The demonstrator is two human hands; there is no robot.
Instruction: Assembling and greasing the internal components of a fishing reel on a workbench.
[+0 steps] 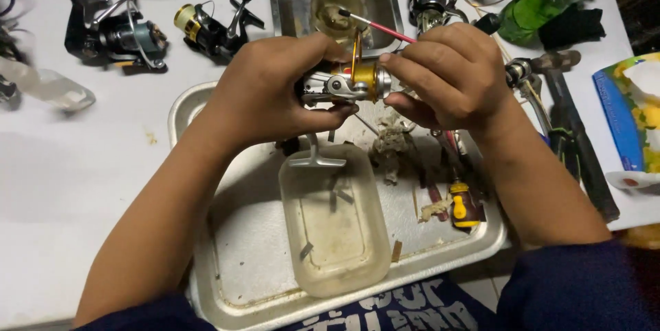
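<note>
My left hand (pixel 271 90) grips a silver and gold fishing reel (pixel 350 82) above a metal tray (pixel 240 283). My right hand (pixel 450 73) pinches the reel's gold spool end and also holds a thin red brush (pixel 375 25) that points up and to the left. Most of the reel's body is hidden inside my left palm. Below the hands a cloudy plastic tub (pixel 337 221) sits in the tray, with a reel foot part (pixel 316 159) resting on its far rim.
A yellow-handled screwdriver (pixel 464 204) and dirty rag scraps (pixel 392 142) lie in the tray. Other reels (pixel 117 32) (pixel 213 28) sit on the white table at the back left. A green bottle (pixel 540 1), dark tools (pixel 577 138) and a tissue box (pixel 632 121) are at the right.
</note>
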